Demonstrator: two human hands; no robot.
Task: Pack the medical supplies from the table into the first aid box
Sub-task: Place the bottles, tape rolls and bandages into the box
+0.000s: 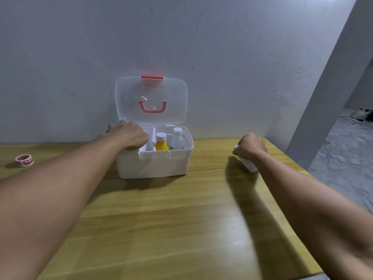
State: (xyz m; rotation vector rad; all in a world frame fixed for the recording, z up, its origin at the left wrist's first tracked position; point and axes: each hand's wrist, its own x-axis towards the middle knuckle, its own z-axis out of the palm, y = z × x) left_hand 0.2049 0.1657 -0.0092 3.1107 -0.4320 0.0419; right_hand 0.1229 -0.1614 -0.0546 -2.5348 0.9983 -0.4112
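Observation:
A white first aid box (153, 165) stands on the wooden table with its clear lid (151, 101) raised against the wall. Inside stand an orange bottle (161, 144) and a clear bottle (177, 140), both with white caps. My left hand (129, 135) reaches into the box's left compartment, fingers curled down; what it holds, if anything, is hidden. To the right of the box, my right hand (250, 147) is closed around a white tube-like item (249, 164) just above the table. A red and white tape roll (24, 160) lies at the far left.
The wooden table (171, 219) ends close on the right, where a grey floor (347, 158) drops away. A grey wall stands right behind the box. A grey pillar (327, 98) rises at the right.

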